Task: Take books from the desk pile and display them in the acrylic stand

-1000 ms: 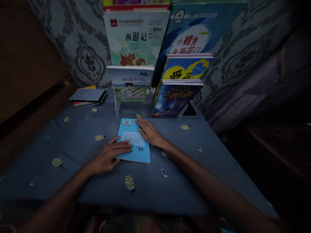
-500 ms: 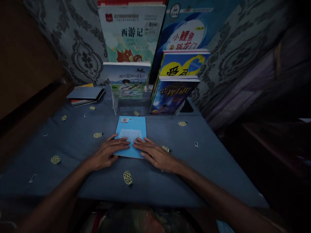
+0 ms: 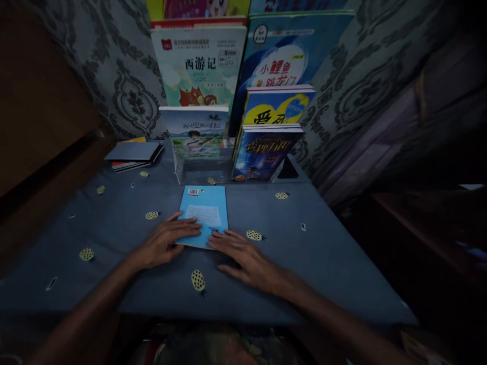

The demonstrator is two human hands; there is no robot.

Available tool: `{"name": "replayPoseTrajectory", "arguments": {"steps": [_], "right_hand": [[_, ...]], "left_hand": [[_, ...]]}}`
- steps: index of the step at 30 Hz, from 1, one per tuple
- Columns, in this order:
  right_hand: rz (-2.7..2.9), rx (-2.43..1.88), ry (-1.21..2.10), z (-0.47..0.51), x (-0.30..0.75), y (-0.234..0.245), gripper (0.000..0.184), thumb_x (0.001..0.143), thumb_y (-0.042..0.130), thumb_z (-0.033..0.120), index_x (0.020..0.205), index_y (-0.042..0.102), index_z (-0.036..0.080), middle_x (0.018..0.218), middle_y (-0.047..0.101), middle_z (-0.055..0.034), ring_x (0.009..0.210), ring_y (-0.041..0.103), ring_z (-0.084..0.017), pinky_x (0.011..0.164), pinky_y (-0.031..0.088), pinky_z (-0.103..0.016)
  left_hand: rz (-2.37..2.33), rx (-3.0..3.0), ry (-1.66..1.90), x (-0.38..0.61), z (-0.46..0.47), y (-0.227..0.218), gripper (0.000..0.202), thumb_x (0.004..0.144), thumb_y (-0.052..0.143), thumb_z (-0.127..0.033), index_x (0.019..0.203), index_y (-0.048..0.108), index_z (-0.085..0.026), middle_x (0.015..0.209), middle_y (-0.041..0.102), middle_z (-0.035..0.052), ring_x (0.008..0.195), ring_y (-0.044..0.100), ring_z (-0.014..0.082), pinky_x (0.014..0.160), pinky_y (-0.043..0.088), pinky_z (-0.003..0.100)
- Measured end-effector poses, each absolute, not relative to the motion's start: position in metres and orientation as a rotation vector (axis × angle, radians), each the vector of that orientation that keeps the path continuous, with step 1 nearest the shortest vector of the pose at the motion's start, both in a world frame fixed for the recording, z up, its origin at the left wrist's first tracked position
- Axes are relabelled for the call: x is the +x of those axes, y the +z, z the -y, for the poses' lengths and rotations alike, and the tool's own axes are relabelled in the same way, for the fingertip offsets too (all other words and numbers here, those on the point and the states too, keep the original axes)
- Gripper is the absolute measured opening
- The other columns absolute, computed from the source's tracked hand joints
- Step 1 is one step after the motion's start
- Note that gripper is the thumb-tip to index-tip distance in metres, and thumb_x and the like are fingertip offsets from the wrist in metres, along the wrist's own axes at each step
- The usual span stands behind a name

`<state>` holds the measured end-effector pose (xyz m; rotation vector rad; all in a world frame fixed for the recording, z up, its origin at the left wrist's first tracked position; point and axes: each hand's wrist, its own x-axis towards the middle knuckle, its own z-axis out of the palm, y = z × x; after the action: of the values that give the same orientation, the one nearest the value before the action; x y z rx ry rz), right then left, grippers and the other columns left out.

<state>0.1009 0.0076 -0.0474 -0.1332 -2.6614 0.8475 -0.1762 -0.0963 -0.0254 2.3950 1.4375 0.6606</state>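
Note:
A thin light-blue book (image 3: 205,210) lies face down on the blue patterned tablecloth (image 3: 304,253), its barcode at the far corner. My left hand (image 3: 163,242) lies flat with fingers stretched over the book's near left corner. My right hand (image 3: 247,258) rests flat on the cloth, fingers spread, with its fingertips at the book's near right corner. Neither hand grips anything.
A clear stand (image 3: 198,170) at the back holds upright books: a pale one (image 3: 196,132), a dark-blue one (image 3: 262,152), a yellow-and-blue one (image 3: 279,106) and taller ones behind. A small stack of flat books (image 3: 133,153) lies at the back left. Patterned curtain behind.
My right hand slid back from the book's far edge toward me, down to its near right corner. The left hand stayed on the near left corner.

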Motion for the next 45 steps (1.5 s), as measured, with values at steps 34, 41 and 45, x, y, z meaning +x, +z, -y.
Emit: {"name": "replayPoseTrajectory", "arguments": {"steps": [34, 41, 45], "right_hand": [[2.136, -0.483, 0.925, -0.074, 0.057, -0.027, 0.039, 0.104, 0.040, 0.046, 0.126, 0.063, 0.023, 0.119, 0.069, -0.0094, 0.113, 0.064, -0.025, 0.101, 0.051, -0.043], [2.004, -0.559, 0.901, -0.084, 0.026, -0.029, 0.037, 0.105, 0.034, 0.047, 0.120, 0.057, 0.023, 0.110, 0.069, -0.0083, 0.104, 0.065, -0.025, 0.095, 0.053, -0.041], [1.958, -0.648, 0.870, -0.090, 0.014, -0.045, 0.042, 0.105, 0.030, 0.049, 0.128, 0.054, 0.023, 0.117, 0.069, -0.0108, 0.114, 0.064, -0.026, 0.102, 0.051, -0.044]], "left_hand": [[-1.581, 1.681, 1.434, -0.174, 0.055, 0.034, 0.038, 0.087, 0.068, -0.047, 0.110, 0.074, -0.018, 0.109, 0.077, 0.0088, 0.106, 0.069, 0.0285, 0.094, 0.053, 0.037], [-1.552, 1.434, 1.637, -0.182, 0.018, -0.002, 0.065, 0.078, 0.063, -0.077, 0.105, 0.071, -0.018, 0.107, 0.074, 0.0079, 0.109, 0.065, 0.0285, 0.100, 0.050, 0.040], [-1.582, 1.279, 1.705, -0.190, -0.004, -0.029, 0.075, 0.069, 0.059, -0.089, 0.093, 0.071, -0.018, 0.090, 0.075, 0.0071, 0.099, 0.068, 0.0284, 0.093, 0.053, 0.040]]}}
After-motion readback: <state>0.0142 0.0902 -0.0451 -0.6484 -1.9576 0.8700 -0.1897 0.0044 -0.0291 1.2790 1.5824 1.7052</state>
